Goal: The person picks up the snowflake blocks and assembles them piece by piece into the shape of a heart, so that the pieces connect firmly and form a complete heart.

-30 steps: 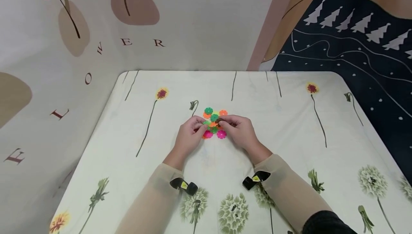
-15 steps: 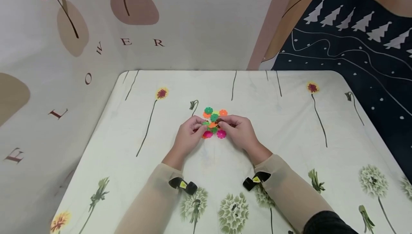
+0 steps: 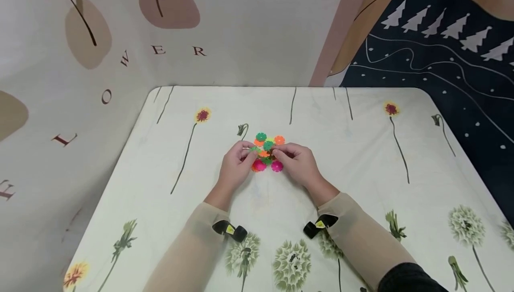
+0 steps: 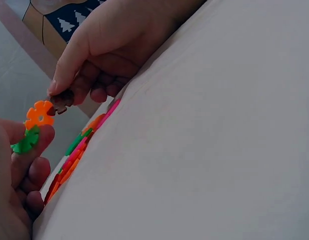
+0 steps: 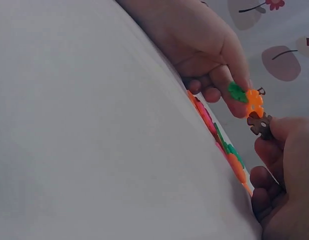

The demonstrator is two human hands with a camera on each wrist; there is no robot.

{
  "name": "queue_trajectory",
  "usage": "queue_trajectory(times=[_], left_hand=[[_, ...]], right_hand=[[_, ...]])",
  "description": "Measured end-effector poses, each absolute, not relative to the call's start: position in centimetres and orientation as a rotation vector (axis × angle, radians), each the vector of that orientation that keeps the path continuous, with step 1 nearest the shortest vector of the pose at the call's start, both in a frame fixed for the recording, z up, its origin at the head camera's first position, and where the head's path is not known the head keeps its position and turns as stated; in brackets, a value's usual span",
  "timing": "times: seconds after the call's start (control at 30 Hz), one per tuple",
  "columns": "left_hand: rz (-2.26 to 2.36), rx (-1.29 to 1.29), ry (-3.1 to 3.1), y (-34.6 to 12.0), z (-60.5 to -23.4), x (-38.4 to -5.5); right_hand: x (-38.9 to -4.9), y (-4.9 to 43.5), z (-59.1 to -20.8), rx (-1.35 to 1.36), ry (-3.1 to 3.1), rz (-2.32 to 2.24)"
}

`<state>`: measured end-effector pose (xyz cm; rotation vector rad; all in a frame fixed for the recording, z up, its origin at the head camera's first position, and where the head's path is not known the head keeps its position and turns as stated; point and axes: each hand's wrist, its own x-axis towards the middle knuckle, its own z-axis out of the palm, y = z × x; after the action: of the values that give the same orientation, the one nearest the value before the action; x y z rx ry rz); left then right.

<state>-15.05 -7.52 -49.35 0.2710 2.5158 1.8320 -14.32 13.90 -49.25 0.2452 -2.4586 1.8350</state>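
Observation:
In the head view my left hand point(image 3: 236, 164) and right hand point(image 3: 299, 163) face each other just above a small pile of flower-shaped plastic discs. Thumb and forefinger of the left hand pinch a green notched disc point(image 4: 27, 141). A brown disc point(image 5: 259, 125) is pinched by the right fingertips. Between them an orange disc point(image 4: 40, 115) bridges the two, overlapping the green one on one side and meeting the brown one's notched edge on the other. Behind the orange disc a small brown edge point(image 5: 262, 91) peeks out in the right wrist view.
Loose discs lie flat under and around the hands, among them a teal one point(image 3: 261, 137), an orange one point(image 3: 279, 139) and a pink one point(image 3: 277, 166). They rest on a white flower-print tablecloth point(image 3: 265, 202). A printed wall covering point(image 3: 257, 28) stands behind the table.
The left fingertips and the green disc have shifted slightly up and left. The right hand stays almost still, and the head view has moved a little.

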Motion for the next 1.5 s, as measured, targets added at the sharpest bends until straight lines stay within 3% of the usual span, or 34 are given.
queue_trajectory(times=[0.2,0.57,1.03,1.5], left_hand=[[1.830,0.384,2.455,-7.72,-49.48,-15.12],[1.661,0.356,2.582,-7.68,-49.28,-15.27],[1.730,0.259,2.549,-7.42,-49.04,-15.40],[1.737,0.240,2.540,-7.44,-49.28,-15.27]], right_hand=[[-14.32,13.81,-49.23,0.271,-2.471,1.788],[-14.71,13.88,-49.42,0.433,-2.513,1.598],[-15.07,14.33,-49.23,0.224,-2.832,1.030],[-14.71,14.13,-49.25,0.236,-2.623,1.389]])
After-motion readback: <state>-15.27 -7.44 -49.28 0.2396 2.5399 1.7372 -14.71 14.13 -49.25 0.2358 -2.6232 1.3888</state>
